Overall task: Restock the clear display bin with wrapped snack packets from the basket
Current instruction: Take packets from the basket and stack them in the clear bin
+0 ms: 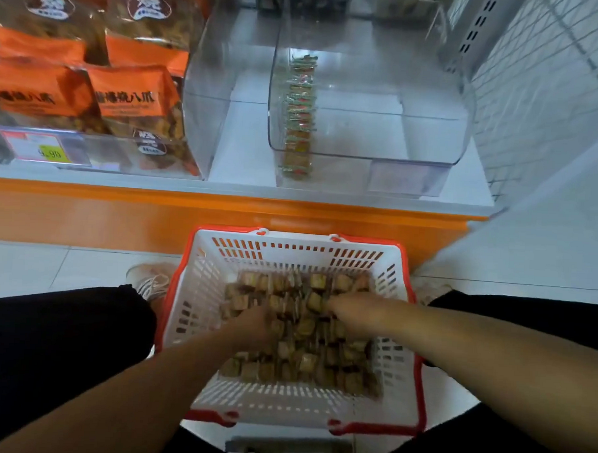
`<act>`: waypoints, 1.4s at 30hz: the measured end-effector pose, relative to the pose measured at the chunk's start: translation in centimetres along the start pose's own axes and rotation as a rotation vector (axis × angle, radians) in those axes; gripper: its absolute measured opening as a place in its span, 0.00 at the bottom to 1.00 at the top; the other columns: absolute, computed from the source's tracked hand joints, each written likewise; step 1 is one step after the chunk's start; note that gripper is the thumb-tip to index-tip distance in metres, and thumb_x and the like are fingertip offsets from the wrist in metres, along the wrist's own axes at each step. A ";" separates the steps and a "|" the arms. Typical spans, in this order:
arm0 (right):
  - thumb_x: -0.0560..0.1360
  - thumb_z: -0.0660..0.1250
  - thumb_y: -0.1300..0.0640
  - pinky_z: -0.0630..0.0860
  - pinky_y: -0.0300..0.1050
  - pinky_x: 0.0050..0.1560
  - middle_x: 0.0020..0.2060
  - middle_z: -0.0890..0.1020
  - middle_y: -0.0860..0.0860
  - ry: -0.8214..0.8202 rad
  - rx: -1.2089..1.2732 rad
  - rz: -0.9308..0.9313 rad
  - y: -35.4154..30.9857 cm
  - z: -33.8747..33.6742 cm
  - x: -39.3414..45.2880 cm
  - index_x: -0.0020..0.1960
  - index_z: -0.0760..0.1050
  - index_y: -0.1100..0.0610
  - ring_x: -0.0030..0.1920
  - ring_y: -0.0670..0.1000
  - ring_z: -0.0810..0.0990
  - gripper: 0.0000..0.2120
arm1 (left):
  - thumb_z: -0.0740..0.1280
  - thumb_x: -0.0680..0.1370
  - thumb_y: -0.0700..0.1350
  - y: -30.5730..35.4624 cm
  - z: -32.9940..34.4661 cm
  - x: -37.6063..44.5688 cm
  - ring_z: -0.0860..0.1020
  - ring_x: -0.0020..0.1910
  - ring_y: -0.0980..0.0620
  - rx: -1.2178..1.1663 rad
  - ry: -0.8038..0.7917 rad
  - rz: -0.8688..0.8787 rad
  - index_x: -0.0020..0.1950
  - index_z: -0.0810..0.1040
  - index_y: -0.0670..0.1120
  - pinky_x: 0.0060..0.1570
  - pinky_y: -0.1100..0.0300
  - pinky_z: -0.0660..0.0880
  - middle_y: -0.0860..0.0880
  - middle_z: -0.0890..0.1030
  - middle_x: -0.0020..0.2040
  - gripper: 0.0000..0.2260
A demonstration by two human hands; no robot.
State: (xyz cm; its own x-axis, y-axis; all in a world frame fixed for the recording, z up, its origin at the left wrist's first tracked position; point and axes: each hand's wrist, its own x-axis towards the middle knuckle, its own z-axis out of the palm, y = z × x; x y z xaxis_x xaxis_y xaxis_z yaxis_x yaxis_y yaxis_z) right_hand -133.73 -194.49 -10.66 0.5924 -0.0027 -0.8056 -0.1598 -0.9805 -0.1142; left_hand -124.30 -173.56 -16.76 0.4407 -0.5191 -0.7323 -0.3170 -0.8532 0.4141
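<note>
A white basket with a red rim (418, 368) sits on the floor between my knees, its bottom covered with small brown wrapped snack packets (305, 360). Both hands are down in the pile. My left hand (255, 323) lies at the pile's left, fingers buried among packets. My right hand (355, 309) is at the upper right, fingertips on a packet; whether either hand grips one is hidden. On the shelf above stands the clear display bin (397, 134), holding one row of packets (299, 113) along its left wall.
Orange snack bags (91, 90) fill a bin at the left of the shelf, with a price tag (44, 148) in front. An orange shelf front (222, 219) runs above the basket. A wire mesh panel (554, 83) closes the right side. My shoes flank the basket.
</note>
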 end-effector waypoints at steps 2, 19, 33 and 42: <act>0.74 0.63 0.66 0.76 0.55 0.52 0.64 0.73 0.58 0.135 0.079 -0.036 -0.3 2.7 2.1 0.73 0.64 0.53 0.58 0.61 0.75 0.29 | 0.69 0.76 0.45 -0.6 2.4 1.4 0.79 0.59 0.38 -0.056 0.106 -0.057 0.75 0.67 0.44 0.52 0.47 0.77 0.41 0.78 0.61 0.27; 0.78 0.66 0.60 0.71 0.60 0.64 0.73 0.60 0.61 0.322 0.167 0.165 -4.3 7.7 13.1 0.79 0.56 0.52 0.72 0.65 0.61 0.33 | 0.67 0.77 0.54 -2.4 3.2 10.0 0.75 0.67 0.36 -0.048 0.253 0.060 0.71 0.75 0.50 0.61 0.48 0.75 0.40 0.77 0.69 0.22; 0.75 0.69 0.63 0.77 0.54 0.63 0.71 0.66 0.55 0.315 0.553 0.080 -2.7 9.0 14.0 0.74 0.64 0.50 0.61 0.62 0.77 0.30 | 0.61 0.83 0.45 0.7 5.1 11.1 0.61 0.75 0.37 0.244 -0.108 -0.009 0.81 0.59 0.50 0.68 0.43 0.70 0.44 0.69 0.75 0.26; 0.69 0.79 0.51 0.75 0.38 0.46 0.52 0.80 0.47 0.197 0.873 -0.109 -0.1 7.5 12.0 0.57 0.73 0.50 0.50 0.48 0.79 0.21 | 0.62 0.82 0.37 0.2 4.6 9.2 0.84 0.47 0.42 -0.832 -0.157 -0.209 0.65 0.79 0.48 0.46 0.49 0.85 0.41 0.83 0.57 0.15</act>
State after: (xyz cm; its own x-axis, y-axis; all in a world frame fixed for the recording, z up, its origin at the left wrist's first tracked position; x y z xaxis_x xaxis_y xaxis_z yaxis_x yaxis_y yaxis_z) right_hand -132.52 -192.96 -24.65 0.7515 -0.0308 -0.6590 -0.5895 -0.4798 -0.6499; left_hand -124.18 -178.24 -25.89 0.2813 -0.3869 -0.8782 0.5013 -0.7211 0.4783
